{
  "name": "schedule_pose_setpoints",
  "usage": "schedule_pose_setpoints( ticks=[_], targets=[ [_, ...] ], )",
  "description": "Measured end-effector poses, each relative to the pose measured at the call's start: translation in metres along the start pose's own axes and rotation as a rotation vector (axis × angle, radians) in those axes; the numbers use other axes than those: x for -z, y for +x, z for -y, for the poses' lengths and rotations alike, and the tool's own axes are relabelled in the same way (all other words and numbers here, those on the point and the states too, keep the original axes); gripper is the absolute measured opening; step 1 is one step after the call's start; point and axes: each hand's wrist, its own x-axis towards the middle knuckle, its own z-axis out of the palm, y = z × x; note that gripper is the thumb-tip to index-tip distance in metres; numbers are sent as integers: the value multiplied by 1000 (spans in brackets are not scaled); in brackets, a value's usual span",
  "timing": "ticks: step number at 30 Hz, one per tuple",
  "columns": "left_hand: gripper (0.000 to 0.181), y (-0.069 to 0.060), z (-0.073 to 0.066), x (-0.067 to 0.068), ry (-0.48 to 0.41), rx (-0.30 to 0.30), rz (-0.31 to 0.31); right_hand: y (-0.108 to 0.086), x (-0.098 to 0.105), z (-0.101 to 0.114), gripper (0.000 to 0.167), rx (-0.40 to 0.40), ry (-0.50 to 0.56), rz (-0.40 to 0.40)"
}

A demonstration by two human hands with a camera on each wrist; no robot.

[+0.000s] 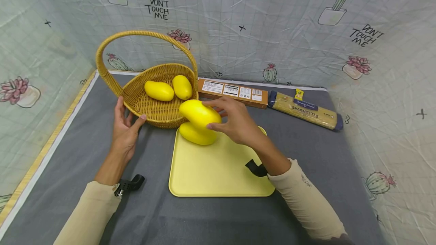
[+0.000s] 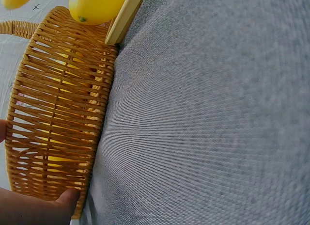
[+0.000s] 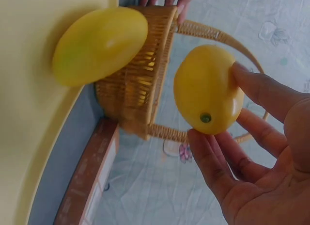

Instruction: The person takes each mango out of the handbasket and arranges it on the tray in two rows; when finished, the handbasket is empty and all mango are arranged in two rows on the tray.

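My right hand point(image 1: 235, 120) grips a yellow mango point(image 1: 200, 113) between thumb and fingers, above the yellow tray's upper left corner. The right wrist view shows that held mango point(image 3: 206, 89) with a small green stem spot. Another mango point(image 1: 197, 134) lies on the tray point(image 1: 221, 173), below the held one. Two more mangoes, one on the left point(image 1: 159, 91) and one on the right point(image 1: 182, 87), sit inside a wicker basket point(image 1: 154, 116) with a tall arched handle. My left hand point(image 1: 126, 131) holds the basket's near left side, its thumb point(image 2: 68, 200) against the woven wall.
Behind the tray lies a long brown box point(image 1: 235, 92) with white labels. To its right are a spaghetti packet point(image 1: 303, 110) and a small yellow sachet point(image 1: 299, 94). A patterned cloth point(image 1: 218, 29) hangs behind the grey table surface point(image 1: 153, 211).
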Motion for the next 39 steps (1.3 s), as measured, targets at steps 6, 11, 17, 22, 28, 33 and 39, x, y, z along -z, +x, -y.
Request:
schedule_pose_setpoints(
  ticks=[6,11,17,22,28,33,39],
  targets=[
    [100,0,-1,-1,-2,1,1,-15,8,-16,64,-10,17,2],
    [100,0,-1,-1,1,1,-2,-27,15,-29,64,-45,23,0],
    [101,1,-1,-1,14,7,-8,-40,22,-43,63,-89,40,9],
    [101,1,-1,0,15,11,-13,-50,29,-54,64,-113,43,19],
    [101,1,-1,0,17,17,-18,-61,32,-67,65,-142,68,38],
    [101,1,-1,0,19,19,-18,-70,33,-81,64,-154,78,54],
    [101,1,-1,0,19,15,-15,-77,35,-101,63,-136,59,74]
  ],
)
